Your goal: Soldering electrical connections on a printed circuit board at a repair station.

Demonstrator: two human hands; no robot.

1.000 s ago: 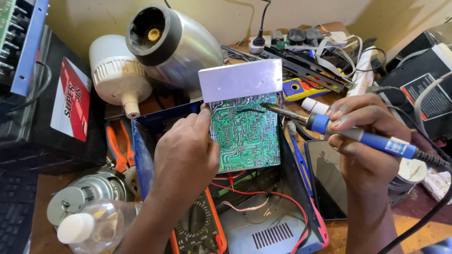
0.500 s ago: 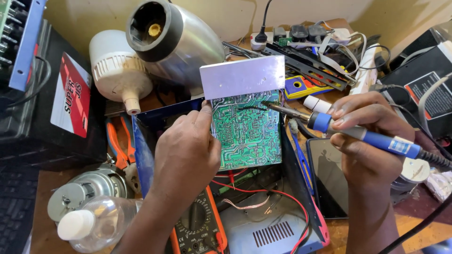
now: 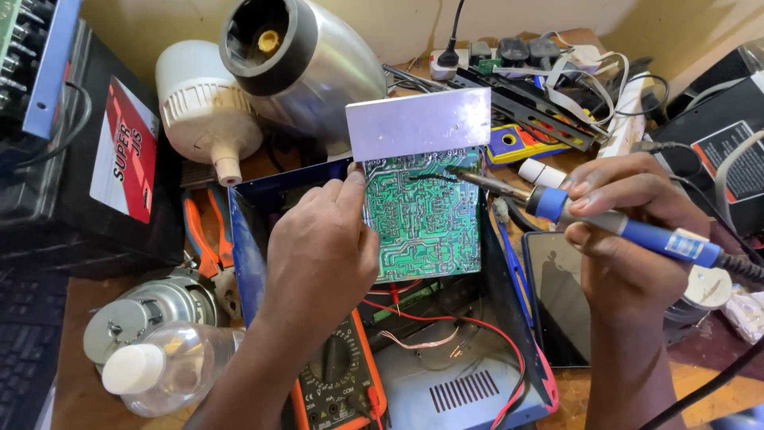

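Now your left hand (image 3: 318, 255) pinches the left edge of the green circuit board (image 3: 422, 215), holding it tilted up over the open blue metal case (image 3: 247, 231). Further right, your right hand (image 3: 629, 239) grips the blue-handled soldering iron (image 3: 605, 223), its tip touching the board's upper right.

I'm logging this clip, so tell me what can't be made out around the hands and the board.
Head view:
- Circuit board: left edge hidden by left hand.
- Soldering iron: tip contact too small to tell; grip covered by right hand.
- Multimeter: partly under the left wrist, cut by the bottom edge.
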